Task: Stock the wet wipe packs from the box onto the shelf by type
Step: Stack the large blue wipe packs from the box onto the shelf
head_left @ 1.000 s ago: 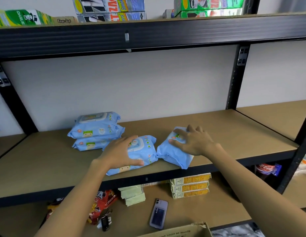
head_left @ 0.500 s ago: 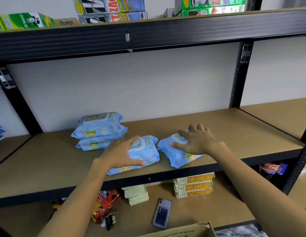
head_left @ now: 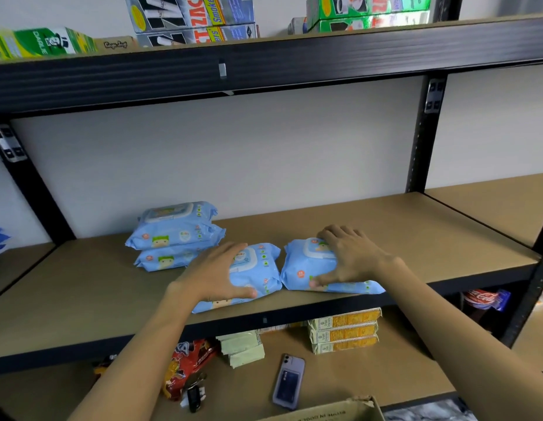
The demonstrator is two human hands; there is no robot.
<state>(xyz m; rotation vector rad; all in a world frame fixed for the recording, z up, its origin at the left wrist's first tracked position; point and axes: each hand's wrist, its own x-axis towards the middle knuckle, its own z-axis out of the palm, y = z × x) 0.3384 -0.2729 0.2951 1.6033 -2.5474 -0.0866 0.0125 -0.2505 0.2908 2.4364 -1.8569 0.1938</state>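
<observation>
While both hands lie flat and open, the left hand (head_left: 217,273) presses one pack (head_left: 258,275) and the right hand (head_left: 352,258) its neighbour (head_left: 303,268), side by side, stack (head_left: 176,235) behind-left.

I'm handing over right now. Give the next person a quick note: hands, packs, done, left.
Left hand: flat on the front left pack, no closed grip.
Right hand: pressing on the front right pack beside it.
Done: stack of two packs at the back, two more at the middle shelf front edge.
Left: straighten the front pair; box contents hidden, so check it.
</observation>
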